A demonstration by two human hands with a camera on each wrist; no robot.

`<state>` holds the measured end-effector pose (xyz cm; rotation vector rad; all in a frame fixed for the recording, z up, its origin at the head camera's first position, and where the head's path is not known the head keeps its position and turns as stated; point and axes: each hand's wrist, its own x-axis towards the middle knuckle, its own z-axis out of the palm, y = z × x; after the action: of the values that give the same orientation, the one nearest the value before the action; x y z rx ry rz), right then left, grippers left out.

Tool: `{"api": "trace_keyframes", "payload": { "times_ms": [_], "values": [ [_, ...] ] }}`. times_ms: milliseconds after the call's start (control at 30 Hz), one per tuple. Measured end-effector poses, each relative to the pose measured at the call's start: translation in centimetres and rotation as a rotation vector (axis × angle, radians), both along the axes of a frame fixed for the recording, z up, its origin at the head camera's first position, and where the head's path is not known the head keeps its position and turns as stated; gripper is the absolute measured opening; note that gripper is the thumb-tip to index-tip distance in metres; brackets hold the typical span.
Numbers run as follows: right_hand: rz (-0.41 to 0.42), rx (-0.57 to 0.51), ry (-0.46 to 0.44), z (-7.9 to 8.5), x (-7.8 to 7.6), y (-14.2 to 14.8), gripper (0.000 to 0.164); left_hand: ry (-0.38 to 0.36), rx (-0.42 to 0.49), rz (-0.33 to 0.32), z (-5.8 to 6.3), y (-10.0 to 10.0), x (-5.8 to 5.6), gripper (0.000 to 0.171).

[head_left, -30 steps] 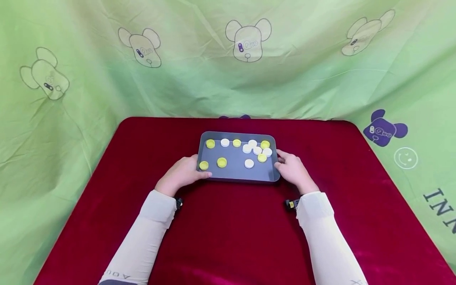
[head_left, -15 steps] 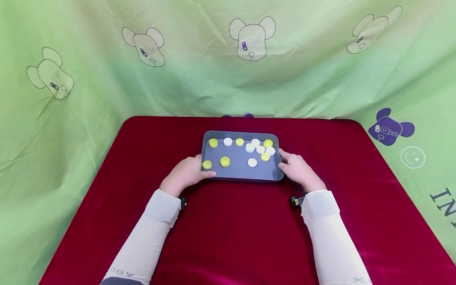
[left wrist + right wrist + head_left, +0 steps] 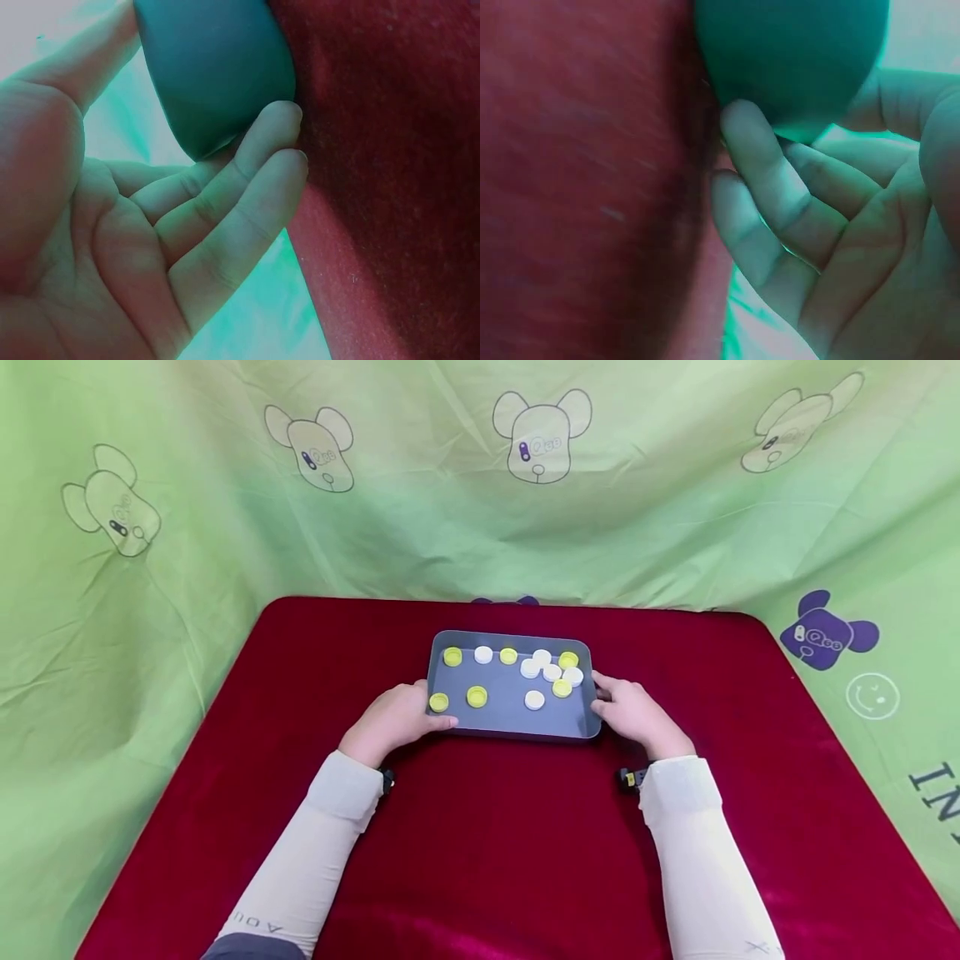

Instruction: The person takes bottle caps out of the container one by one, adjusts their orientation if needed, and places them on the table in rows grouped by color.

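- The left hand gripped the left end of a grey tray, its thumb lying along the rim at the near corner.
- The right hand held the opposite end, thumb and fingers at the right wall.
- The hands were well apart, each clamped on the tray; in both wrist views, fingers reached round the lower edge.
- The tray was over the far half of the red-covered desk, near its middle from left to right; whether its base touched the cloth could not be told.
- Six yellow caps and six white caps lay in the tray. Most were along the far wall or bunched toward the far right corner, where several touched; one yellow cap was in the near left corner, beside the left thumb.
- Pale sleeves covered the forearms, and a small black device showed at the right wrist.
- A green curtain printed with bear-like heads hung behind the desk and along both sides.
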<state>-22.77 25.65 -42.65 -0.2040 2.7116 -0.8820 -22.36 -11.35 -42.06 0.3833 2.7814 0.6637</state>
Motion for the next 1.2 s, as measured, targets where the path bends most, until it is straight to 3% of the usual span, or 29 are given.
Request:
{"api": "trace_keyframes", "payload": {
  "times_ms": [200,400,933,1200],
  "values": [
    [0.016,0.065,0.029,1.2,-1.5,0.1,0.053,0.006,0.009,-0.001,-0.3,0.1,0.1,0.063],
    [0.014,0.103,0.042,1.1,-2.3,0.2,0.052,0.016,-0.003,-0.015,-0.4,0.4,0.4,0.063],
    [-0.005,0.051,0.118,0.1,-2.7,-0.2,0.048,0.022,-0.005,-0.007,-0.1,-0.1,0.7,0.065],
    [-0.029,-0.007,0.097,-0.3,-3.0,0.5,0.050,0.028,0.068,-0.053,0.1,-0.3,0.5,0.059]
  ]
}}
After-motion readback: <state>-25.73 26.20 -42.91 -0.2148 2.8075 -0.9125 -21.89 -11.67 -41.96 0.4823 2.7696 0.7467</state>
